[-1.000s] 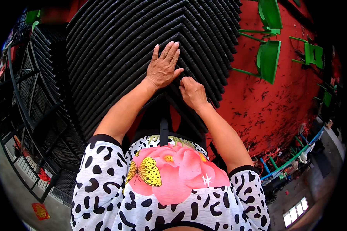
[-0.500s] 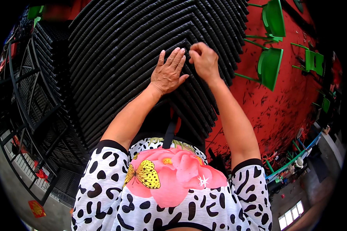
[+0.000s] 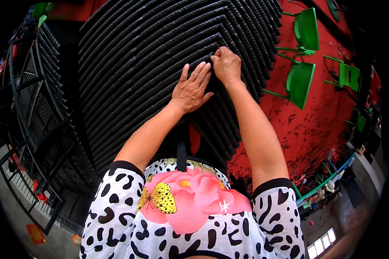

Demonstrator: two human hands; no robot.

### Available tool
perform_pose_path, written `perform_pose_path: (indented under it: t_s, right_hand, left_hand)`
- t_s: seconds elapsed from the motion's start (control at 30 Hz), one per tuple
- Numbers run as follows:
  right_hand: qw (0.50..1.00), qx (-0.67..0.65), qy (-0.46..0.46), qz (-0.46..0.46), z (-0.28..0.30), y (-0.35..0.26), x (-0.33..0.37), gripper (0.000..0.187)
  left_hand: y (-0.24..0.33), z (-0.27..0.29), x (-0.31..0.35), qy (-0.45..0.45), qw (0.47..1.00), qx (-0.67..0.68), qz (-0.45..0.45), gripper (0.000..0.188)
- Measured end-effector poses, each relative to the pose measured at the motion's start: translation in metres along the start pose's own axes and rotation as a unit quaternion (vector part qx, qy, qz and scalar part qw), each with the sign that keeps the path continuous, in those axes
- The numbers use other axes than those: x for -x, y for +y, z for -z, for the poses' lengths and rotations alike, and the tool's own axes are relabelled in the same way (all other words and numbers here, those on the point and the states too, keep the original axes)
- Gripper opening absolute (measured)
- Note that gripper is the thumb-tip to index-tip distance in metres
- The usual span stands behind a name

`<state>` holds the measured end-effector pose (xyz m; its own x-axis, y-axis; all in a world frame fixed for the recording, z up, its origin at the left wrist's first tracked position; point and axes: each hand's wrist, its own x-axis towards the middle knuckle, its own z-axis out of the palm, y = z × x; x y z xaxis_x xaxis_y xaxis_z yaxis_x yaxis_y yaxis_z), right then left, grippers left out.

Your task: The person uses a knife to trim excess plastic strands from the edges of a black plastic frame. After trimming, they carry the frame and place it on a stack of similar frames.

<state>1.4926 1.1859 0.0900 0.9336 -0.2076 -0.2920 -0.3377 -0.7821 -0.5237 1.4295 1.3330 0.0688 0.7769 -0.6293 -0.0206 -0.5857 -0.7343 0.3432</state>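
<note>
the right hand (image 3: 227, 64) is pinched shut on the edge of one black ribbed tray in the tall stack of black trays (image 3: 160, 52), near the top of the pile. half a second ago it gripped at about the same place; a second ago it was lower, so it has climbed to this layer. the left hand (image 3: 191, 90) lies flat with fingers spread, pressing the stack just beside it, holding nothing. two hands, one big stack, three green plastic chairs (image 3: 300, 82) on the red floor (image 3: 315, 125).
</note>
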Motion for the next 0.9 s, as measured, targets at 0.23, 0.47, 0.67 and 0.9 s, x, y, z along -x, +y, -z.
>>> perform_pose_path:
  t_s: [0.23, 0.47, 0.67, 0.9]
  right_hand:
    - [0.999, -0.028, 0.028, 0.023, -0.003, 0.002, 0.002, 0.013]
    - [0.999, -0.037, 0.020, 0.017, 0.000, -0.001, 0.004, 0.014]
    - [0.998, -0.040, 0.038, 0.040, -0.004, 0.005, 0.003, 0.014]
    - [0.998, -0.046, 0.038, 0.023, 0.001, 0.001, 0.005, 0.014]
  left_hand:
    - [-0.015, 0.015, -0.007, 0.067, 0.992, 0.089, -0.052, 0.054]
    - [-0.043, 0.035, -0.082, 0.160, 0.983, 0.040, -0.084, 0.051]
    - [-0.055, 0.025, -0.106, 0.153, 0.985, 0.043, -0.070, 0.057]
    - [-0.077, 0.026, -0.116, 0.170, 0.984, 0.017, -0.060, 0.052]
